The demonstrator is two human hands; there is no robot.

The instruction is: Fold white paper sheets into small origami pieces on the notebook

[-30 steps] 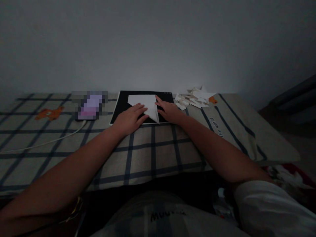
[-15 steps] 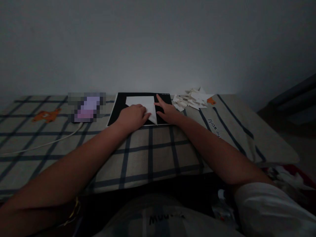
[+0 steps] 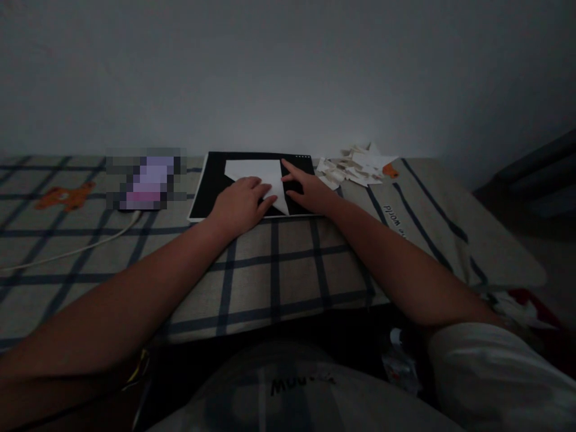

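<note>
A folded sheet of white paper lies on a black board or pad with a pale edge. My left hand rests flat across the paper's lower left part, fingers apart and the thumb pointing right. At the paper's right edge, my right hand lies with its fingers spread, the fingertips touching or close to that edge. A pointed corner of the paper sticks out toward me between the two hands. Part of the sheet is hidden under my left hand.
Right of the pad is a heap of folded white paper pieces beside a small orange item. A phone with a white cable and an orange cutout lie left on the checked tablecloth. A wall stands behind.
The view has tilted slightly, so the table sits higher in the picture. My left hand's fingers look a little more spread on the paper; my right hand stays at its edge.
</note>
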